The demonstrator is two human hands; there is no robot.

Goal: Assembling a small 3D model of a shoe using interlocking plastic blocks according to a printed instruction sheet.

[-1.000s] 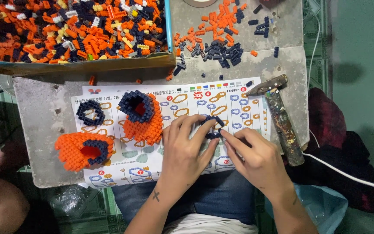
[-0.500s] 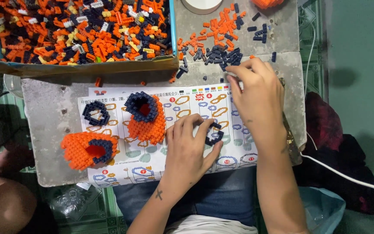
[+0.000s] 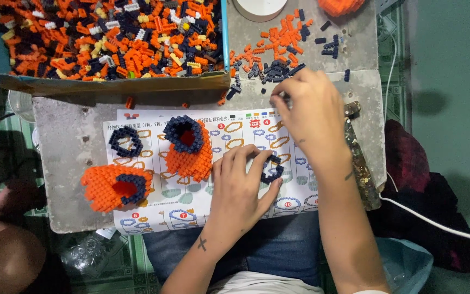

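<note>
The left hand (image 3: 240, 188) lies flat on the printed instruction sheet (image 3: 153, 122) at about six o'clock on the grey worktop (image 3: 72, 141), its fingers (image 3: 257, 163) spread and resting against a small dark blue ring of bricks (image 3: 272, 170), which the thumb and forefinger steady from either side. The right hand (image 3: 308, 111) reaches toward twelve o'clock, to the loose pile of dark blue and orange bricks (image 3: 270, 51) on the bare worktop; its fingertips are drawn together at the pile's near edge, though whether they pinch a brick cannot be told. At nine o'clock from the left hand stands an orange brick shape with a dark blue collar (image 3: 189, 147), beyond it a separate dark blue ring (image 3: 125, 142), and at eight o'clock another orange piece with a blue-edged opening (image 3: 115, 188). A cardboard box of mixed bricks (image 3: 104, 32) fills the ten o'clock corner. A worn hammer (image 3: 363, 169) lies at three o'clock, just beside the right forearm.
</note>
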